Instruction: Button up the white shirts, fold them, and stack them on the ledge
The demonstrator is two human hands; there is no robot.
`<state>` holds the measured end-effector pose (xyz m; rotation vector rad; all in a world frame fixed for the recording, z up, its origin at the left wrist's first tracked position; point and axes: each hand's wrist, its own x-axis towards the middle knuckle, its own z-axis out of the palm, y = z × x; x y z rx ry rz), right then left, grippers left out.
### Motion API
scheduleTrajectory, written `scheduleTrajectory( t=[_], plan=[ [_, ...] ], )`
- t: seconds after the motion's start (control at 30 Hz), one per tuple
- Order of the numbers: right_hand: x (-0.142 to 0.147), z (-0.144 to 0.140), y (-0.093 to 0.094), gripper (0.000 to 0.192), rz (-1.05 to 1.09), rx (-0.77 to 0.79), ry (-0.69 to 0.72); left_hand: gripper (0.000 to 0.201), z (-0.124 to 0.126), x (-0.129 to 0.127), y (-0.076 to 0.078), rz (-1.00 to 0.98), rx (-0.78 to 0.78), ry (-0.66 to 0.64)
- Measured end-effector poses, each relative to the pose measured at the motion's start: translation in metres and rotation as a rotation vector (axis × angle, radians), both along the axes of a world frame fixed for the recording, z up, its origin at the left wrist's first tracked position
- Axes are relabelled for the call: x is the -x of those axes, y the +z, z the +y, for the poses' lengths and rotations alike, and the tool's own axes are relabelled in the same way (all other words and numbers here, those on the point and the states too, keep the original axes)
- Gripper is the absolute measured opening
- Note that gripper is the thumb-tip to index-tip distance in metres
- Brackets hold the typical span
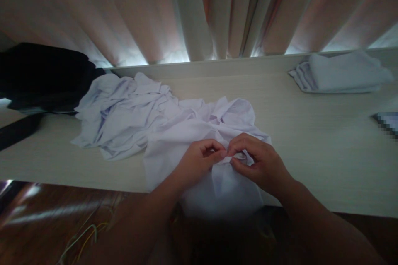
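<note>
A white shirt (177,136) lies loosely across the front of the table, and its lower part hangs over the edge. My left hand (203,155) pinches a fold of this shirt between thumb and fingers. Close against it, my right hand (258,161) pinches the same fold, thumb and index finger drawn together. Whatever small detail sits between the fingertips is too small to make out. A crumpled white garment (124,112) lies to the left, touching the shirt.
Folded white cloths (345,72) are stacked at the back right of the pale table (320,145). A black bag-like object (46,76) stands at the far left. Pinkish curtains (139,16) hang behind. A dark-edged item, partly blurred, shows at the right edge. Cables (90,232) lie on the floor.
</note>
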<state>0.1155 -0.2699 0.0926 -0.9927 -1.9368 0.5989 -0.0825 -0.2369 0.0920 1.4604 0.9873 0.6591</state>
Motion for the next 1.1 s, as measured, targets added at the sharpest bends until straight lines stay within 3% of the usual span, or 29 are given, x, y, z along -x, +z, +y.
scheduleTrajectory(
  t=[0.23,0.37,0.63,0.73,0.93,1.0,1.1],
  plan=[
    [0.000,0.003,-0.010,0.025,-0.099,-0.056,0.089,0.019,0.000,0.004,-0.003,0.062,-0.079,-0.055],
    [0.000,0.002,-0.011,0.031,-0.136,-0.015,0.087,0.020,0.000,0.003,-0.006,0.087,-0.060,-0.086],
    [0.000,0.001,-0.009,0.024,-0.262,0.189,0.084,0.021,-0.003,0.003,-0.002,0.172,-0.048,-0.087],
    [0.000,0.000,-0.010,0.026,-0.239,0.132,0.086,0.023,-0.003,0.003,-0.004,0.089,0.044,-0.091],
    [-0.005,0.001,-0.009,0.023,-0.283,-0.166,0.090,0.030,-0.005,-0.001,-0.017,-0.107,0.301,-0.087],
    [-0.007,0.003,-0.009,0.022,-0.287,-0.178,0.096,0.030,-0.006,-0.002,-0.016,-0.098,0.278,-0.080],
    [-0.008,0.005,-0.012,0.020,-0.224,-0.167,0.088,0.021,-0.006,-0.002,-0.007,-0.030,0.110,0.004]
  ],
)
